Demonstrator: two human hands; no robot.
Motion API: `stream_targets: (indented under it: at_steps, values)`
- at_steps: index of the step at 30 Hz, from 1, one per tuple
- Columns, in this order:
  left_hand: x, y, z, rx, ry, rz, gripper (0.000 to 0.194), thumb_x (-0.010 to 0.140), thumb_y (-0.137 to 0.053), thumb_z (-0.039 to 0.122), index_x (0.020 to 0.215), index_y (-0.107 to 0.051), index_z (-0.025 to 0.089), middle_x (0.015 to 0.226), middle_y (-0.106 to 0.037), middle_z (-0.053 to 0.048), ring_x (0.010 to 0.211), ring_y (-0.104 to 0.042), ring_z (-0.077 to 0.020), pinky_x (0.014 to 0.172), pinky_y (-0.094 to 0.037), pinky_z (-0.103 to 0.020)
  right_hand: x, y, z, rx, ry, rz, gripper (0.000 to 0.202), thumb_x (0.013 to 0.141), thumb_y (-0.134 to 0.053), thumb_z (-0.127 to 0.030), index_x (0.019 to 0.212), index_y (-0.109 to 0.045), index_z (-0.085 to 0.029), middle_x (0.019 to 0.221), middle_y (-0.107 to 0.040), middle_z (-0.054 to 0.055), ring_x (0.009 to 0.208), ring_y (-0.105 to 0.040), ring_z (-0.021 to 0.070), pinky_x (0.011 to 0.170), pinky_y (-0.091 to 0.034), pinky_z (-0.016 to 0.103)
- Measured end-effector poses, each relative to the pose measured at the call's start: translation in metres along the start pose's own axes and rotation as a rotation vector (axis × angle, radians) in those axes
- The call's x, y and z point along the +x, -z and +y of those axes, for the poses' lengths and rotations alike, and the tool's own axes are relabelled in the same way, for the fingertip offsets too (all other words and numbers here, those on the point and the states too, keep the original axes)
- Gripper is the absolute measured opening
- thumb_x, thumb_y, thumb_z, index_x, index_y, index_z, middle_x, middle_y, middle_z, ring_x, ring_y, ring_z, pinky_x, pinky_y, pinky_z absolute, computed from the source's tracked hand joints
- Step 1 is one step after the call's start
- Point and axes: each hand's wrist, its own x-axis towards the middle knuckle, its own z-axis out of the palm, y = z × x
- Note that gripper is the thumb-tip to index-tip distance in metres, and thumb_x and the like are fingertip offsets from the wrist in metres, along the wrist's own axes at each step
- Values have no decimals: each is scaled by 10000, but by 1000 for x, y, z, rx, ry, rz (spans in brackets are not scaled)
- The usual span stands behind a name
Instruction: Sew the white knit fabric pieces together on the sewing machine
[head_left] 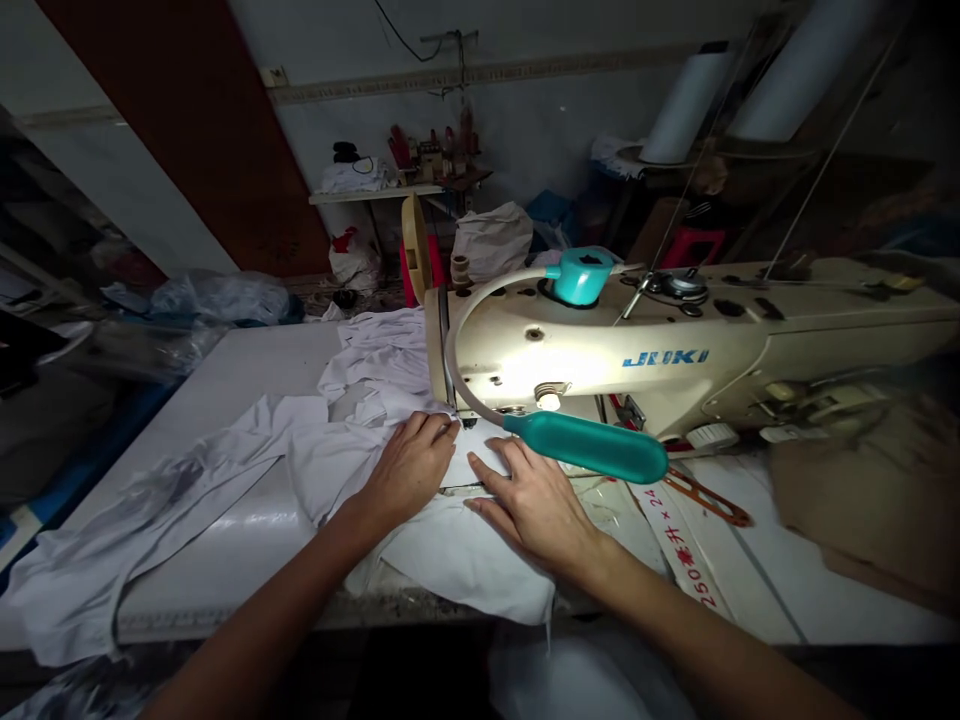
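A white piece of fabric (480, 560) lies under the needle end of a cream sewing machine (585, 345) marked JUKI and hangs over the table's front edge. My left hand (412, 465) rests on the fabric just left of the presser foot (469, 423), fingers stretched out and close together. Its thumb is mostly hidden. To the right, my right hand (529, 495) lies on the same cloth with its fingers spread. Over its knuckles hangs a teal lamp (592, 450) on a bent neck. More white cloth (300, 445) trails off to the left.
Orange-handled snips (709, 497) lie right of the lamp. Brown fabric (862, 500) is heaped at the right. Behind the machine stand thread cones (686, 105) and a small side table (382, 193). Plastic bags (217, 298) sit beyond the table's left side.
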Motion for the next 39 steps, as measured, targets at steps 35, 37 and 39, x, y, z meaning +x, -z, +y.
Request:
stream_targets:
  at_steps: [35, 37, 39]
  values:
    - [20, -10, -27, 19, 14, 39, 374, 932, -546, 172, 1272, -688, 233, 1176, -636, -119, 1088, -539, -304, 888, -498, -447, 13, -1, -1, -90, -41, 4, 520, 1055, -518, -495, 1519, -563, -266, 1434, -600, 187, 1271, -557, 366, 1080, -427, 544]
    - [19, -10, -25, 43, 43, 27, 368, 950, -545, 173, 1287, -682, 227, 1180, -642, -123, 1107, -546, -315, 899, -499, -457, 13, 0, -2, -87, -46, -3, 527, 1059, -508, -503, 1528, -553, -267, 1446, -594, 185, 1299, -544, 368, 1089, -425, 542]
    - [16, -10, -19, 72, 68, 27, 372, 976, -524, 149, 1316, -665, 199, 1210, -648, -135, 1151, -548, -326, 919, -502, -464, 13, 1, -2, -83, -57, -11, 537, 1061, -502, -513, 1537, -544, -267, 1451, -592, 183, 1310, -536, 369, 1092, -425, 538]
